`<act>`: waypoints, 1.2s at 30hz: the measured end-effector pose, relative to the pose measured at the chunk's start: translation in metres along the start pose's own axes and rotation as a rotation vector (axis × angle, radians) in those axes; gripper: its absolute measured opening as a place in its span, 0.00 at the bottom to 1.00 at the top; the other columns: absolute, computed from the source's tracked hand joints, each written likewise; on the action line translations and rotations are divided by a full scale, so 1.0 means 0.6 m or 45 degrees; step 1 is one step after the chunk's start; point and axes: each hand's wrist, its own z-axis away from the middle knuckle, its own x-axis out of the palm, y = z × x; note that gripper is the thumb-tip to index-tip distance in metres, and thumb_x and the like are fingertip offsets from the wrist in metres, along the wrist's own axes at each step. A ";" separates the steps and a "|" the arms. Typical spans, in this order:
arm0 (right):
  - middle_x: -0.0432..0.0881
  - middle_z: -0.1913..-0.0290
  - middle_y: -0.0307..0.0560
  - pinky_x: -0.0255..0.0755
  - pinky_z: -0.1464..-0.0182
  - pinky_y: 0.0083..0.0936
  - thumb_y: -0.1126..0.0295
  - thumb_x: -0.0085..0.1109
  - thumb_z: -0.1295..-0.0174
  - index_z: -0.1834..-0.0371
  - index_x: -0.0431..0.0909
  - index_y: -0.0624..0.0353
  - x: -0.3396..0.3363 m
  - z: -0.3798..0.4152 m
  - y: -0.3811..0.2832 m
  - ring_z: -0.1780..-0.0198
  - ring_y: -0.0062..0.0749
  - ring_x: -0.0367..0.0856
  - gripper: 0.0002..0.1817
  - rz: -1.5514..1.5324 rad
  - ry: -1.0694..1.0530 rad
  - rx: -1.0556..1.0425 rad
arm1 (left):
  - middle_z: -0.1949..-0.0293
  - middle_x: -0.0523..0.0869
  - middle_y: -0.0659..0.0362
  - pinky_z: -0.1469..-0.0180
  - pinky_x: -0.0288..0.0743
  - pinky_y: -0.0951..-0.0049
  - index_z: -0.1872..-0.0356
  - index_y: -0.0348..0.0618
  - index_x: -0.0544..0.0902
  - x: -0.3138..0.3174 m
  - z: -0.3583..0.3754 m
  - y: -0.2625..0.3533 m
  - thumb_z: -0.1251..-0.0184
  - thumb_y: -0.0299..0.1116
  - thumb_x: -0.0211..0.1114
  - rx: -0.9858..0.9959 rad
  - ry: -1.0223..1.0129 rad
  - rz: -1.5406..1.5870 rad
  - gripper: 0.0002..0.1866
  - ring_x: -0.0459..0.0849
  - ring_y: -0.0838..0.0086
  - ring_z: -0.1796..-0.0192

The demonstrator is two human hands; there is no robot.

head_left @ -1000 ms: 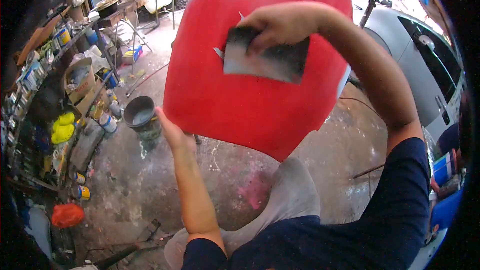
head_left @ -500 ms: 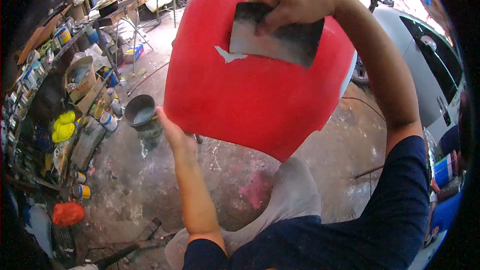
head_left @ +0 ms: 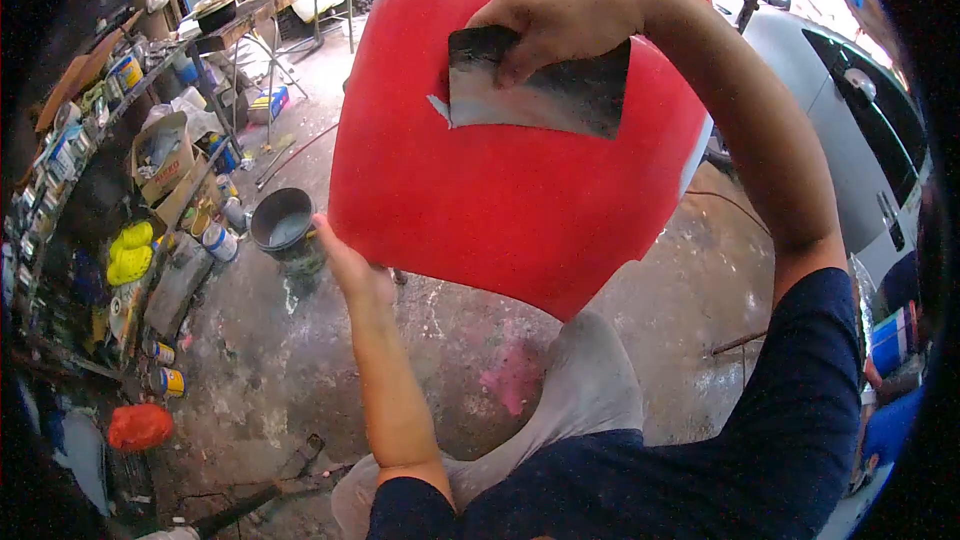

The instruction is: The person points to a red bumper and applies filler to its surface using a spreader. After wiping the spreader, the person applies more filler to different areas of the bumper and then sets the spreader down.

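Note:
A red car body panel [head_left: 480,210] tilts up in front of me, with pale grey areas along its upper edge. My right hand [head_left: 560,25] pinches a dark, dust-greyed sheet of sandpaper [head_left: 540,100] with the thumb on its near face. The sheet lies over the upper middle of the panel. Part of a small light grey patch [head_left: 438,110] shows at the sheet's left edge; the sheet hides the rest. My left hand [head_left: 355,270] grips the panel's lower left edge, and most of its fingers are hidden behind it.
A dark bucket [head_left: 282,220] of greyish liquid stands on the stained concrete floor [head_left: 430,360], left of the panel. Cluttered shelves with cans and a cardboard box [head_left: 160,155] line the left side. A silver car [head_left: 850,130] is at the right. My knee [head_left: 590,370] is beneath the panel.
My right hand has slid the sandpaper a little to the left, so it covers more of the grey patch. My left hand keeps its hold at the panel's edge.

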 end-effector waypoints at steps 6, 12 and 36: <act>0.88 0.56 0.45 0.79 0.47 0.31 0.68 0.64 0.37 0.39 0.78 0.61 -0.018 0.007 0.021 0.57 0.30 0.85 0.23 -0.268 -0.077 -0.005 | 0.25 0.72 0.58 0.25 0.63 0.54 0.25 0.48 0.68 0.007 0.003 0.007 0.21 0.67 0.40 -0.003 -0.010 0.009 0.39 0.70 0.59 0.25; 0.87 0.55 0.45 0.82 0.50 0.28 0.70 0.64 0.37 0.40 0.78 0.62 -0.001 -0.016 0.026 0.57 0.26 0.86 0.21 -0.097 -0.108 -0.113 | 0.26 0.73 0.59 0.26 0.64 0.55 0.25 0.48 0.69 0.007 0.004 0.004 0.22 0.68 0.41 -0.023 0.021 0.005 0.39 0.72 0.60 0.25; 0.87 0.56 0.50 0.80 0.49 0.36 0.72 0.61 0.40 0.40 0.79 0.59 -0.027 0.006 0.015 0.59 0.39 0.86 0.22 0.048 -0.011 -0.130 | 0.26 0.72 0.60 0.25 0.63 0.54 0.24 0.51 0.67 0.002 0.005 0.015 0.20 0.68 0.34 -0.102 0.016 -0.088 0.39 0.70 0.60 0.24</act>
